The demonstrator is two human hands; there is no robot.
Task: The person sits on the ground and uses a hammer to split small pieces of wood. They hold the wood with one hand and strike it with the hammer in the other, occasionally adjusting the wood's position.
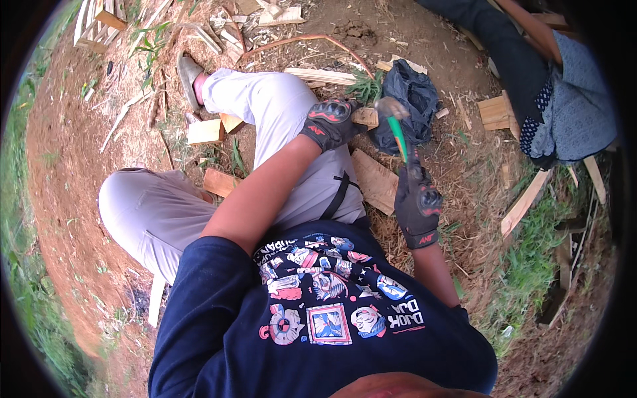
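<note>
My pale grey cloth trousers (282,103) spread beneath and leftward of the fingers of my black-gloved left hand (330,124). A crumpled black plastic bag (423,89) lies just past the fingers of my black-gloved right hand (418,202); a flat brown wooden board (375,182) lies just left of them. Those fingers wrap a green-handled tool (397,134) with a blurred metal head. My left fingers curl on a small tan wooden block (366,118), near that head.

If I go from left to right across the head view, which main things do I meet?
Grey slip-on shoe, black-and-red gloved left hand holding a small tan wooden piece, green-handled hammer in the matching gloved right hand, squarish pale wooden block, another person's grey-blue clothing.
</note>
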